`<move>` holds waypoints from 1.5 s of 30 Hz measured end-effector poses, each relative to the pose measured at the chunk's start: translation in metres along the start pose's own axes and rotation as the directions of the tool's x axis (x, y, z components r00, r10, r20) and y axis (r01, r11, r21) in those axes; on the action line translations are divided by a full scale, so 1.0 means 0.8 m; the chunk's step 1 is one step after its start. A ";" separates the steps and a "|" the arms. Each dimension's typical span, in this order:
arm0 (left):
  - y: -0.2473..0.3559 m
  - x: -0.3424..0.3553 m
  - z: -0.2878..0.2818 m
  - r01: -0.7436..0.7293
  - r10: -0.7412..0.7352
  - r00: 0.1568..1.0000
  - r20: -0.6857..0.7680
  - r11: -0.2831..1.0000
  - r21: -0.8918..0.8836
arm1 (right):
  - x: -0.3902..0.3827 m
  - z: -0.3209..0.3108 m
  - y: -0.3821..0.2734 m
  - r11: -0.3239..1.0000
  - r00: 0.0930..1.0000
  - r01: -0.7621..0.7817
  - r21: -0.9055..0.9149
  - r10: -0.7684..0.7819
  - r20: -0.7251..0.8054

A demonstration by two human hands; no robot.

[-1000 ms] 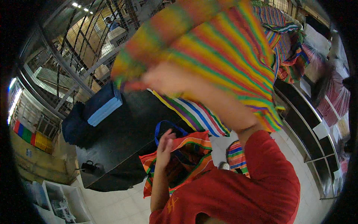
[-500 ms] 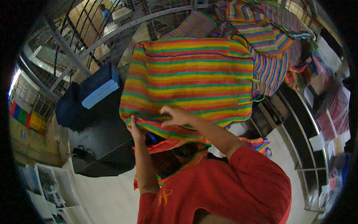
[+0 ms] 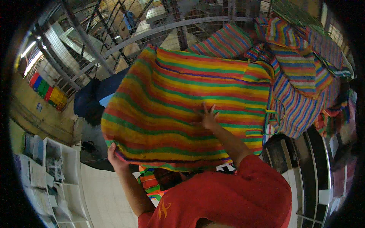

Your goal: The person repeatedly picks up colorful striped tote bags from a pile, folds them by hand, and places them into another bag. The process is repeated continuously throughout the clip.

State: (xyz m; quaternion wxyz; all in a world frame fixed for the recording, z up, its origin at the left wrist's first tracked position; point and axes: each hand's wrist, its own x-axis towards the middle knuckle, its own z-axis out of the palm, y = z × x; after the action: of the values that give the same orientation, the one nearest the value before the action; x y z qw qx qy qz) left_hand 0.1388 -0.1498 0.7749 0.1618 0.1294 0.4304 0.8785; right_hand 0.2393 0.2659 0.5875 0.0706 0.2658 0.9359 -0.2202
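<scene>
A large striped woven bag (image 3: 182, 110) in yellow, green, red and orange lies spread out before me, with thin cord loops at its right edge. Its near left corner is pinched in my left hand (image 3: 118, 159), thumb on the outside and the other fingers partly hidden. My right hand (image 3: 207, 117) rests on the middle of the bag's upper side, fingers spread apart and gripping nothing. Below the bag's near edge, close to my body, part of another bright striped cloth (image 3: 149, 180) shows.
More striped woven pieces (image 3: 292, 64) are heaped at the far right. Dark folded cloth (image 3: 89, 97) sits at the left, partly covered by the bag. A metal mesh railing (image 3: 167, 28) runs behind. White shelving (image 3: 64, 186) stands at left, dark shelving (image 3: 313, 167) at right.
My left hand has drawn the bag's near left corner outward to the left and nearer, so it lies wider. My right hand has moved inward over the bag and opened flat on it.
</scene>
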 end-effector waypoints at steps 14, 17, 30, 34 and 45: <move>-0.243 -0.012 0.301 -0.486 -0.447 0.373 0.813 0.653 0.581 | -0.032 -0.012 0.138 0.459 0.892 0.180 0.870 0.297 -0.342; -0.297 -0.012 0.307 -0.372 -0.608 0.428 0.669 0.556 0.744 | -0.145 -0.025 0.218 -0.130 0.929 0.206 0.970 0.338 -0.152; -0.425 -0.072 0.346 -0.348 -0.712 0.476 0.516 0.386 0.854 | -0.367 0.188 0.135 -0.831 0.620 0.040 0.555 0.456 0.638; -0.385 -0.093 0.382 -0.442 -0.754 0.434 0.493 0.299 0.846 | -0.282 0.176 0.189 -0.640 0.932 0.361 0.679 0.224 -0.285; -0.480 -0.016 0.359 -0.210 -0.767 0.201 0.610 0.574 0.791 | -0.350 0.110 0.060 -0.203 0.867 0.306 0.930 0.462 -0.185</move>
State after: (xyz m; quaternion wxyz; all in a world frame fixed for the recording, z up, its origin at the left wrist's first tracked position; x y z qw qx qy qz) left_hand 0.3223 0.2719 0.6384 0.4957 0.5834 0.5742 0.2901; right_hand 0.5038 0.1323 0.5605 -0.3823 0.3264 0.3728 -0.7800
